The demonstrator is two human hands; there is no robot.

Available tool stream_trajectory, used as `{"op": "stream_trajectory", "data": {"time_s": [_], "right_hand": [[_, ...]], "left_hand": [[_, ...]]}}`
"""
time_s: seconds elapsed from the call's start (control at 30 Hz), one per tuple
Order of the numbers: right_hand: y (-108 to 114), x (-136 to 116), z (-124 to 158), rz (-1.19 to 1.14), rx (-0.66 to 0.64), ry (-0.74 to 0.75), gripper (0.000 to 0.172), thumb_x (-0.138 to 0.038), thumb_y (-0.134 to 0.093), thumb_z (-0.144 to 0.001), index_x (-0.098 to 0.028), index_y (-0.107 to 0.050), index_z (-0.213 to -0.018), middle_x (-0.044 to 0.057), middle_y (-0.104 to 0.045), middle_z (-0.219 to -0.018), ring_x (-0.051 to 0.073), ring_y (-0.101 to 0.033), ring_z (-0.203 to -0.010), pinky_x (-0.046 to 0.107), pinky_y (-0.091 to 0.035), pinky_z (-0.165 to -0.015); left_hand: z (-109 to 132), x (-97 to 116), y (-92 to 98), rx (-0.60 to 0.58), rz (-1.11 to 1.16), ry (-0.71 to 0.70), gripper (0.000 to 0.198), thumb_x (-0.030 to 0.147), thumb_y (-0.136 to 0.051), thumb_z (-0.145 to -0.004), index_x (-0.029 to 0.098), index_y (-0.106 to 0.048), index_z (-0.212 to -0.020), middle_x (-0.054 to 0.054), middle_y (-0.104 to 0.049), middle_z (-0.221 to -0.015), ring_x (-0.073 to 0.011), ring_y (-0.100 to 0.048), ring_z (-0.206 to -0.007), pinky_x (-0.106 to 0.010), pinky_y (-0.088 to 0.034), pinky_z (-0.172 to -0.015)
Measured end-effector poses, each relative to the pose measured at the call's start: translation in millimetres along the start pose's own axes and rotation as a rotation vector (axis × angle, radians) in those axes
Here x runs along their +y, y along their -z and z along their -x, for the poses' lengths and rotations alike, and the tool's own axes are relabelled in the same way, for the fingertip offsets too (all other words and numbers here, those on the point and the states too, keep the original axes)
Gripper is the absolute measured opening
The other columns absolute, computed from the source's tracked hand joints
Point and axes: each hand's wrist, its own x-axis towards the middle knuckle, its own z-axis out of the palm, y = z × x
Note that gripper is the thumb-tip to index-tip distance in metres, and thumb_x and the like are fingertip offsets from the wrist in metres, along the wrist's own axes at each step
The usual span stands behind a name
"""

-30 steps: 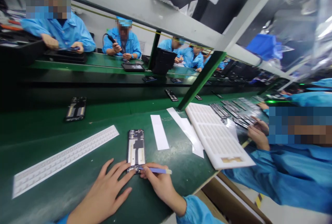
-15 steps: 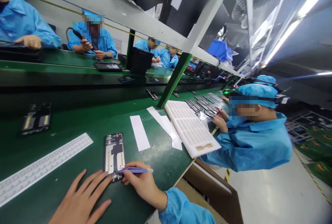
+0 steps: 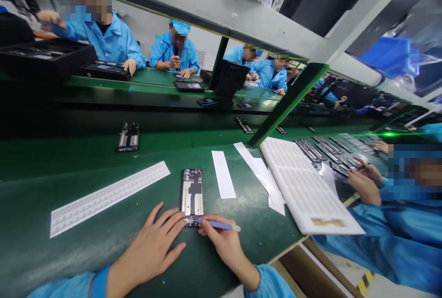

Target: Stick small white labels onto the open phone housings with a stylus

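Observation:
An opened phone body [image 3: 193,194] lies flat on the green bench, its inner frame and circuit parts exposed. My right hand [image 3: 224,240] is closed around purple tweezers [image 3: 221,225], whose tip reaches the lower end of the phone. My left hand [image 3: 155,242] lies with its fingers spread, fingertips touching the phone's lower left edge. To the left is a long white sheet of small stickers [image 3: 110,196]. A narrower white label sheet [image 3: 223,176] lies right of the phone.
White paper strips [image 3: 260,173] and a white slotted foam tray [image 3: 293,173] lie to the right. Beyond the tray, a co-worker's hands [image 3: 366,180] hold something near several phone bodies. Another phone body [image 3: 128,137] sits farther back. A green post [image 3: 290,104] rises behind the tray.
The view has swung left, so the bench things appear farther right. The tweezers stay at the phone's lower end, and my left hand remains spread beside it.

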Motion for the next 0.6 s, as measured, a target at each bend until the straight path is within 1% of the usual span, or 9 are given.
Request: {"op": "stream_trajectory", "data": {"time_s": [0.1, 0.27, 0.37, 0.6], "right_hand": [[-0.3, -2.2, 0.4, 0.01, -0.018, 0.002, 0.023, -0.044, -0.071, -0.084, -0.022, -0.078, -0.088, 0.005, -0.076, -0.073, 0.023, -0.073, -0.066, 0.032, -0.06, -0.064], [-0.3, -6.0, 1.0, 0.052, -0.035, 0.026, 0.022, -0.043, -0.07, -0.084, -0.022, -0.078, -0.087, 0.005, -0.076, -0.073, 0.023, -0.073, -0.066, 0.032, -0.06, -0.065], [-0.7, -4.8, 0.8, 0.061, -0.032, 0.032, 0.022, -0.043, -0.07, -0.084, -0.022, -0.078, -0.087, 0.005, -0.076, -0.073, 0.023, -0.073, -0.066, 0.032, -0.06, -0.065], [-1.9, -0.9, 0.7, 0.075, -0.025, 0.04, 0.019, -0.04, -0.07, -0.085, -0.023, -0.078, -0.085, 0.004, -0.076, -0.073, 0.022, -0.072, -0.064, 0.03, -0.058, -0.063]], "left_hand": [[0.1, 0.4, 0.0, -0.015, -0.014, 0.005, 0.038, 0.04, -0.051, -0.096, 0.024, -0.053, -0.131, -0.003, -0.058, -0.132, -0.0214, -0.051, -0.123, -0.049, -0.015, -0.119], [0.4, 0.4, -0.1, 0.005, -0.004, 0.01, 0.038, 0.038, -0.053, -0.095, 0.025, -0.053, -0.131, -0.003, -0.059, -0.13, -0.0218, -0.052, -0.122, -0.049, -0.019, -0.118], [0.3, 0.3, -0.3, 0.008, 0.003, 0.012, 0.037, 0.037, -0.053, -0.095, 0.025, -0.054, -0.13, -0.004, -0.06, -0.129, -0.022, -0.052, -0.121, -0.049, -0.019, -0.118], [0.5, 0.3, -1.2, -0.021, -0.024, 0.016, 0.037, 0.039, -0.05, -0.097, 0.024, -0.054, -0.13, -0.004, -0.058, -0.131, -0.0222, -0.05, -0.122, -0.05, -0.012, -0.119]]}}
